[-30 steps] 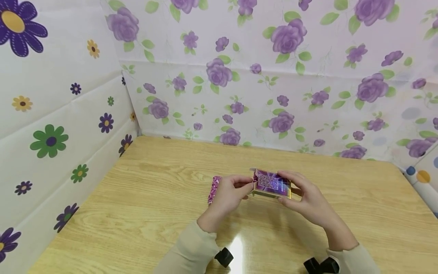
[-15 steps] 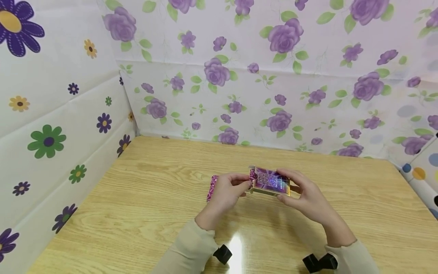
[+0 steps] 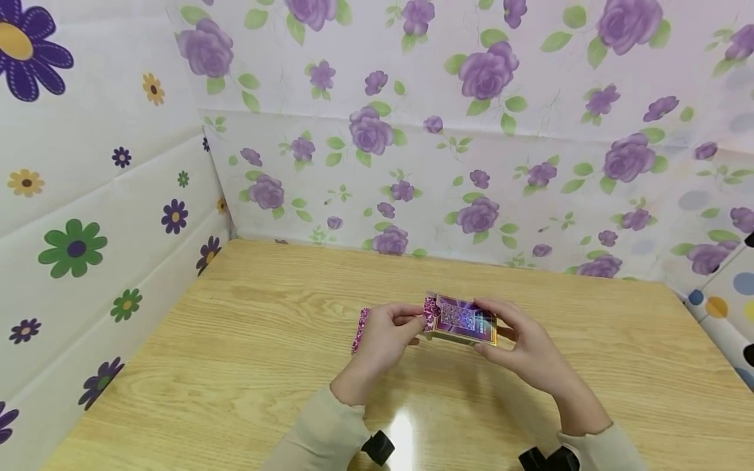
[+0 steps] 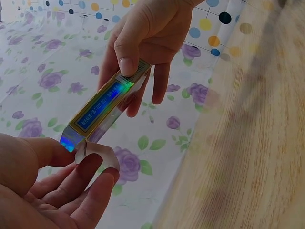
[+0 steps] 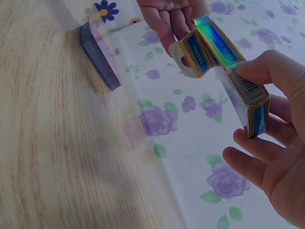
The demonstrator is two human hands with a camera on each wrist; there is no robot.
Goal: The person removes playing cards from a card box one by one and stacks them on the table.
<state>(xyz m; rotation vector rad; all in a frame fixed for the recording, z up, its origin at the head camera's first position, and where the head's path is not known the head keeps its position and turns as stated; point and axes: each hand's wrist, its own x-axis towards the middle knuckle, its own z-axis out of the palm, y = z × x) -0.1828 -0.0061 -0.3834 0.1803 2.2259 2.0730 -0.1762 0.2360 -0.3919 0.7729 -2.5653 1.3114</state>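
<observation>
My right hand grips the right end of a purple, gold-edged card box, thumb on the near long side and fingers on the far side. A pink glittery playing card or cards stick out of its left end, and my left hand pinches them there. How many cards it pinches is hidden. In the right wrist view an end flap hangs open beside the left fingers. A deck of cards with a pink glittery top lies on the table, partly behind my left hand in the head view.
The wooden table lies under both hands. A purple-flowered sheet rises along its back edge. Another flowered sheet stands on the left, and a dotted one on the right.
My left hand has shifted slightly left, and more of the pink glittery card or cards shows outside the box's left end. The right hand keeps its grip on the box.
</observation>
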